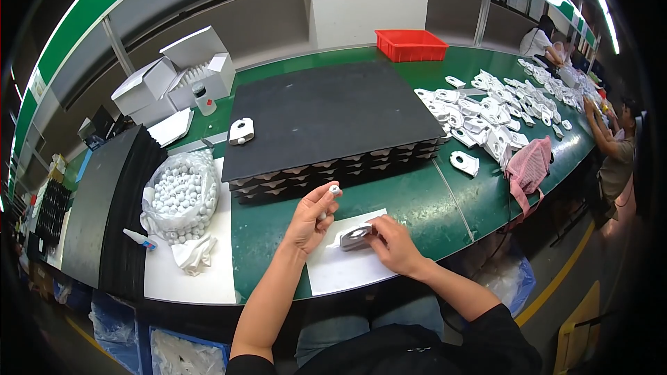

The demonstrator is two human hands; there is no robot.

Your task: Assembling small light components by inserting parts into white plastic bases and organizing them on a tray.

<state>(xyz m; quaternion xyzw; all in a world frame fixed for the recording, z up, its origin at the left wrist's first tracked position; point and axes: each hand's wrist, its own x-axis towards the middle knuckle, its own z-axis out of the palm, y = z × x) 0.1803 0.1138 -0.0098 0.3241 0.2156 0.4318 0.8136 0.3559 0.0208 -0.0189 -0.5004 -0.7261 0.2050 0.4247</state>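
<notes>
Raised over the bench, my left hand (311,221) pinches a small white ball-shaped cap (335,189) with a dark mark on its face. Another small white piece seems tucked in its curled fingers, too hidden to name. To its right, my right hand (396,244) grips a white plastic bracket (354,237) with a round hole, tilted on edge over a white paper sheet (340,274). In front of both hands rises a stack of black foam sheets (326,114) with white brackets between the layers. One white bracket (242,131) lies on its top left corner.
A clear bag of white balls (179,191), a glue bottle (140,239) and a crumpled white cloth (194,255) lie at left. Many loose brackets (486,111) and a pink mesh cloth (529,167) spread at right. A red bin (411,46) stands behind. Other people work far right.
</notes>
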